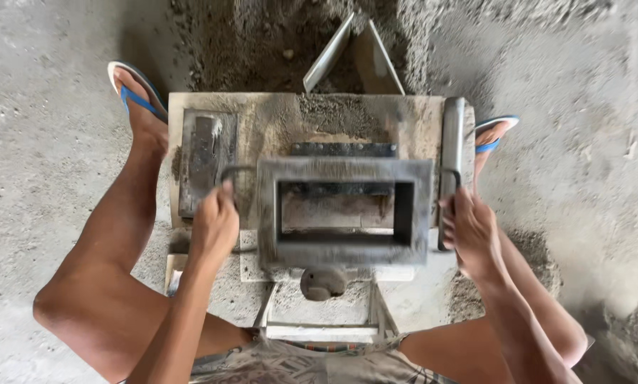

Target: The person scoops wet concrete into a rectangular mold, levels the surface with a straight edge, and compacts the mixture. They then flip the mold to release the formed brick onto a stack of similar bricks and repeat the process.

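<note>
Fingers of the left hand (pixel 214 222) are curling shut around the thin wire handle (pixel 235 171) on the left side of a rectangular metal mould (pixel 344 212), while the fingers of the right hand (pixel 469 229) are wrapping closed around the matching handle (pixel 452 171) on the right side. Between the two hands the mould is sitting open-topped over a dusty wooden board (pixel 290 121); its grey walls are framing a hollow, and inside it a pale flat surface is showing, though whether that is packed mix or the mould's floor is not clear. On the board, left of the mould, a flat dark metal plate (pixel 206 162) is lying, and a long grey bar (pixel 452 142) is resting along the right edge. Behind the board a heap of damp grey sand (pixel 262 43) is lying with a shovel blade (pixel 354 53) sticking in it. Feet in blue flip-flops (pixel 140 92) are resting on the concrete floor (pixel 582 178) at either side
</note>
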